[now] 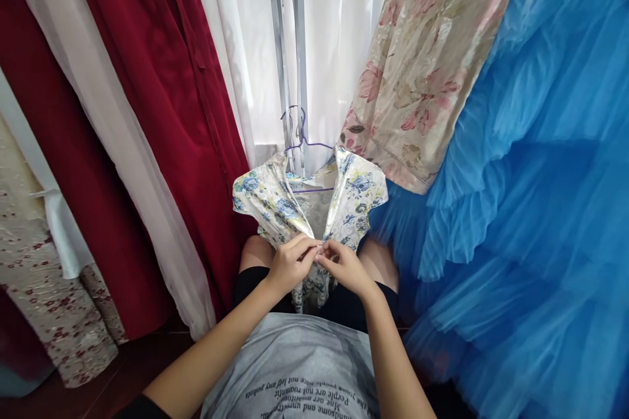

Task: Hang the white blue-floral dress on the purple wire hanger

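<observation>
Blue-flowered white dress (pixel 275 200) on purple hanger (pixel 314 190), front pinched between left hand (pixel 289 266) and right hand (pixel 348 268) fingers (pixel 305 245).

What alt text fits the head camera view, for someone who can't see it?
Two bare hands, the left hand and right hand, pinch the front edges of a small blue-floral dress on a purple hanger. Around it hang a dark red garment, a white curtain and blue tulle.

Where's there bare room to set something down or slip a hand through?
Bare floor shows lower left, between the red gown's hem and your left arm. A hand could pass above the hanger, against the white curtain. Blue tulle crowds the right.
</observation>
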{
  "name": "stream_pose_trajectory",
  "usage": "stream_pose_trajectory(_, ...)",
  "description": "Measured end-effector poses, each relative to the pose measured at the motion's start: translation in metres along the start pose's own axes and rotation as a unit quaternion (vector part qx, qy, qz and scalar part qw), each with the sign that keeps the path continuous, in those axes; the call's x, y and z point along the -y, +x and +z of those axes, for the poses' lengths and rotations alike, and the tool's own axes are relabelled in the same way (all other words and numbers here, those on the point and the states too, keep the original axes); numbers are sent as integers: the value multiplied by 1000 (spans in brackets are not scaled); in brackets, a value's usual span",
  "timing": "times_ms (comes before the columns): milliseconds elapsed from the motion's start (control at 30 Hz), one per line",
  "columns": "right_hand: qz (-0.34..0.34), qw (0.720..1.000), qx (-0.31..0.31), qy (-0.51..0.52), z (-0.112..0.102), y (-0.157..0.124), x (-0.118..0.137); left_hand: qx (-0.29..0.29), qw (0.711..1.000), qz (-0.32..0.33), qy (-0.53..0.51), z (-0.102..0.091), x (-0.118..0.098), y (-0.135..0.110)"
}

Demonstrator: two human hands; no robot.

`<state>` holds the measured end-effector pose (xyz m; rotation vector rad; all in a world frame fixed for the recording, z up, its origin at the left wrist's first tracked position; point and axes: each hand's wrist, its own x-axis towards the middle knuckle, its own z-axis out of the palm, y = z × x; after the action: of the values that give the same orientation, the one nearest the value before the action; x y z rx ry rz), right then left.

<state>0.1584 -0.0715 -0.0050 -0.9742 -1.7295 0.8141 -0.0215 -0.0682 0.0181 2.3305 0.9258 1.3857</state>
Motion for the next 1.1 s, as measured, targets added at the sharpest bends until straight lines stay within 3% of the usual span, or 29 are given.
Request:
stream_pose_trajectory(100, -38, 999, -14, 29, 7, 1, -1, -21, 999, 35, 10, 4, -8, 8)
stream_pose_trajectory(167, -43, 999, -7, 27, 5, -1, 3, -53, 997, 49, 30, 0, -15, 28)
stream_pose_trajectory(400, -3, 998, 43, 44, -14, -6, 8, -182, 975, 82, 97, -45, -20, 161)
stream_pose_trajectory(533, 14, 995, 83, 52, -9, -10, 0, -201, 968, 99, 113, -64, -13, 204)
stream_pose_trajectory(633, 19, 993, 100, 54, -10, -13, 0, -196, 969, 116, 92, -73, -12, 205)
stream_pose_trajectory(733, 1, 997, 66, 27, -20, 0, 14, -117, 983, 122, 68, -80, -13, 190)
stream_pose_trajectory(833, -40, 998, 19, 44, -31, 40, 40, -60, 986, 127, 95, -87, -13, 174)
stream_pose_trajectory(967, -74, 992, -8, 101, -33, 113, 75, -5, 982, 147, 120, -95, -12, 162)
stream_pose_trajectory(1100, -141, 987, -40, 61, -25, 157, 93, 3, 980, 157, 119, -98, -15, 161)
